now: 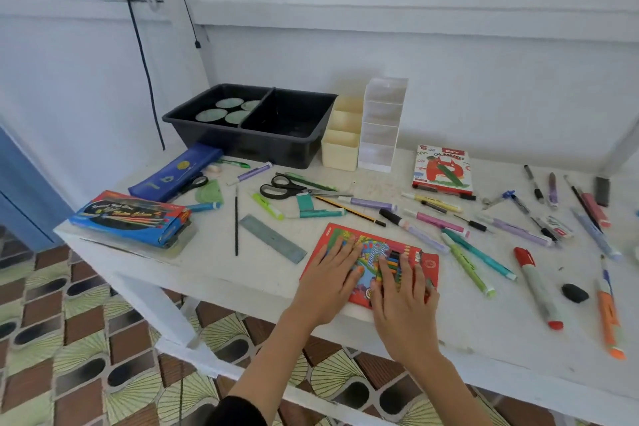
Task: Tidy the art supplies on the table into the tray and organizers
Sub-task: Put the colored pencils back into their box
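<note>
Low in the middle of the frame, both hands lie flat on the red pencil box (428, 264) near the front edge of the table (214, 273). The left hand (330, 275) covers its left half and the right hand (403, 290) its right, fingers straight and spread, gripping nothing. Pressing down like this likely keeps the pencils inside from sliding before the box is lifted. The black tray (221, 140), cream organizer (340, 152) and white organizer (378, 149) stand at the upper middle, well apart from the box, with markers (466, 264) strewn to the right.
</note>
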`<state>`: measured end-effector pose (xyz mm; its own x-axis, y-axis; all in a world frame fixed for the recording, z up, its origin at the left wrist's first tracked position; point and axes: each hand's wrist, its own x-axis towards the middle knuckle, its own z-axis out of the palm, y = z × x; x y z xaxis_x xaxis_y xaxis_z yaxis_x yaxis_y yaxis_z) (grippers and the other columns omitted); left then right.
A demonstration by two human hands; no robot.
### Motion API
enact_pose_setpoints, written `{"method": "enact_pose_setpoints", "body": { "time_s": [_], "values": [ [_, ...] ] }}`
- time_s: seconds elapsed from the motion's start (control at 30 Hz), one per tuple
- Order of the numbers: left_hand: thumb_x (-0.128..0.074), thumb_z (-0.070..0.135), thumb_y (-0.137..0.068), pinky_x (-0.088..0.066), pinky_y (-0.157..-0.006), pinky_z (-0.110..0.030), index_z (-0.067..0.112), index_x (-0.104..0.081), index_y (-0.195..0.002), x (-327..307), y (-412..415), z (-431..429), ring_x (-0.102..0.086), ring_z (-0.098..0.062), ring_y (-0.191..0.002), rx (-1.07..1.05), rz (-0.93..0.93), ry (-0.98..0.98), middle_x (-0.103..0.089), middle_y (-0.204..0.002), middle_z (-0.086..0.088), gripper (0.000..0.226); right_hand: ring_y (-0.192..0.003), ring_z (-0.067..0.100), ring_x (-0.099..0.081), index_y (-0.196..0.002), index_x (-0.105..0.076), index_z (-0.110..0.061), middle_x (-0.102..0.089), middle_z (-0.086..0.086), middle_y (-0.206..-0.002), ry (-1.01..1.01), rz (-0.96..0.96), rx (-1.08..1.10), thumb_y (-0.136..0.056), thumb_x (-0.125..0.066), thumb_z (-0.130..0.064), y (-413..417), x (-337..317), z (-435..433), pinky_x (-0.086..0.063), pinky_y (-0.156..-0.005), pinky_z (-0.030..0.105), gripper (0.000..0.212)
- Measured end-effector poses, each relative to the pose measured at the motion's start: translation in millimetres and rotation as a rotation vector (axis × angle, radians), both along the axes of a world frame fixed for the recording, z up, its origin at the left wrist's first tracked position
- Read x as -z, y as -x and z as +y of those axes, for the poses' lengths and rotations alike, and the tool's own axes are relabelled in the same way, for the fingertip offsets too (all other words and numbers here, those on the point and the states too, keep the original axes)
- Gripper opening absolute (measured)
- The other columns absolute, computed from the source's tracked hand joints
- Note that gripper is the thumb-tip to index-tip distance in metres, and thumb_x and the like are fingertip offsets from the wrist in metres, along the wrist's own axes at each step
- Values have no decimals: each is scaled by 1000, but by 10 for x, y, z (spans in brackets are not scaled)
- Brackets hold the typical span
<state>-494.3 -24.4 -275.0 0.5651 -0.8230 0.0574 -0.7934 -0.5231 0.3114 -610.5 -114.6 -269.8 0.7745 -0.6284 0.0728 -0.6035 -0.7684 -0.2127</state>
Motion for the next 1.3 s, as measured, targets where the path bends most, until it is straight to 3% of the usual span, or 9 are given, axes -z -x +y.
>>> {"method": "enact_pose_setpoints", "body": {
  "time_s": [0.13, 0.27, 0.43, 0.5, 0.7, 0.93, 1.07, 1.2, 1.3],
  "values": [
    [8, 59, -81, 11, -112, -20, 29, -4, -149, 0, -51, 23, 15, 2, -137, 0, 35, 24, 2, -157, 13, 75, -109, 36, -55, -119, -61, -18, -58, 15, -123, 53, -31, -16, -89, -34, -43, -100, -5, -44, -45, -87, 51, 48],
    [4, 64, -79, 10, -110, -18, 32, -12, -149, -32, -141, 75, 2, -2, -143, -19, 57, 61, -6, -157, 13, 79, -117, 23, -39, -122, -52, -23, -47, 5, -125, -1, -71, 14, -95, -41, -36, -370, -200, -176, -26, -99, 41, 32],
    [-5, 64, -85, 6, -108, -16, 31, -23, -147, -50, -402, 165, -10, -6, -143, -22, 7, 119, -18, -155, 11, 73, -105, 16, -52, -104, -65, -22, -63, -2, -105, -242, -312, -111, -92, -52, -21, -1013, -337, -376, -34, -103, 42, 18],
    [-13, 56, -93, 8, -110, -15, 31, -23, -147, -19, -490, 224, -8, -3, -143, 0, -6, 152, -17, -155, 12, 60, -97, 18, -58, -99, -70, -20, -68, -2, -95, -300, -361, -188, -89, -56, -16, -1313, -323, -483, -44, -94, 47, 17],
    [-33, 45, -96, -26, -113, -30, 21, -51, -133, 138, -575, 301, -40, -7, -131, -118, -23, 370, -47, -141, 7, 46, -101, 22, -50, -98, -70, -18, -67, 0, -98, -164, -264, -199, -93, -54, -24, -1998, -351, -791, -36, -86, 38, 18],
    [-31, 46, -94, -5, -114, -37, 22, -45, -138, 181, -583, 264, -22, -5, -139, -152, 30, 372, -30, -149, 10, 52, -100, 24, -56, -95, -70, -15, -67, 2, -102, -158, -99, -224, -92, -59, -28, -2343, -347, -939, -34, -92, 39, 18],
    [-35, 44, -94, -23, -108, -41, 20, -53, -130, 173, -596, 260, -39, -11, -133, -157, 4, 340, -47, -141, 3, 47, -101, 22, -56, -97, -72, -19, -68, -1, -101, -82, -3, -237, -90, -62, -28, -2439, -414, -939, -33, -94, 38, 16],
    [-41, 40, -90, -26, -106, -40, 21, -55, -126, 179, -600, 255, -46, -12, -129, -167, -13, 321, -52, -137, 3, 43, -108, 21, -50, -104, -70, -20, -67, -1, -103, 108, 132, -322, -90, -60, -29, -2481, -440, -897, -33, -93, 37, 19],
    [-42, 39, -90, -27, -105, -40, 21, -56, -125, 184, -598, 258, -46, -11, -128, -169, -24, 315, -53, -136, 3, 42, -99, 20, -55, -96, -70, -16, -68, 0, -97, -38, -16, -270, -87, -62, -25, -2392, -395, -932, -41, -92, 38, 15]
  ]
}}
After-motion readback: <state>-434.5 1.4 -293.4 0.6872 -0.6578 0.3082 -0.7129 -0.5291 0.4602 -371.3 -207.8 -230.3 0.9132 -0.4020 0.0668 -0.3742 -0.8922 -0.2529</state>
